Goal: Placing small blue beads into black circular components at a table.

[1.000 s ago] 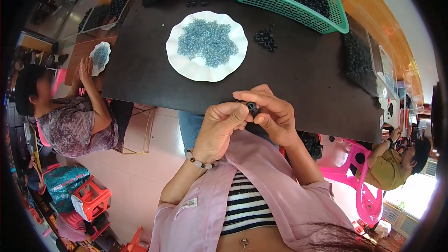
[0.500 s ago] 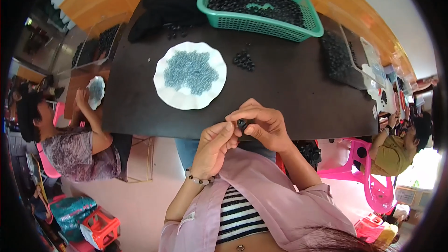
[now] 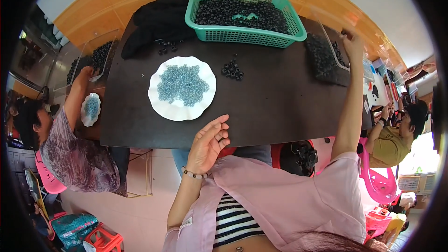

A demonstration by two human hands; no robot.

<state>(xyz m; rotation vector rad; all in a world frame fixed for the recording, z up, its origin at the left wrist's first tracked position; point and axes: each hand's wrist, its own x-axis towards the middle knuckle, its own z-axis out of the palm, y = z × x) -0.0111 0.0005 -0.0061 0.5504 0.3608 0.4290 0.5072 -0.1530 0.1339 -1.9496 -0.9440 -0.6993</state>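
Note:
My left hand (image 3: 208, 143) hovers at the table's front edge, fingers loosely curled and apart, with nothing visible in it. Close by lies a scalloped white plate (image 3: 161, 111) bearing a heap of small translucent blue-grey beads (image 3: 183, 85). My right hand (image 3: 353, 49) is stretched far to the right, above a clear plastic bin (image 3: 339, 63) of black pieces. A small dark piece shows at its blurred fingertips. On the table, right of the plate, sits a small pile of black ring-shaped pieces (image 3: 232, 69).
A green basket (image 3: 247, 39) full of black pieces stands at the back. Black cloth (image 3: 156, 23) lies at the back left, beside a few loose pieces. Left, a co-worker (image 3: 79, 151) reaches into another clear bin (image 3: 113, 53); a second co-worker (image 3: 392, 140) sits at the right.
My hands have come apart from around a black piece. The right has swung far right over the clear bin; the left has opened. The left co-worker's hand has moved from a dish to a bin.

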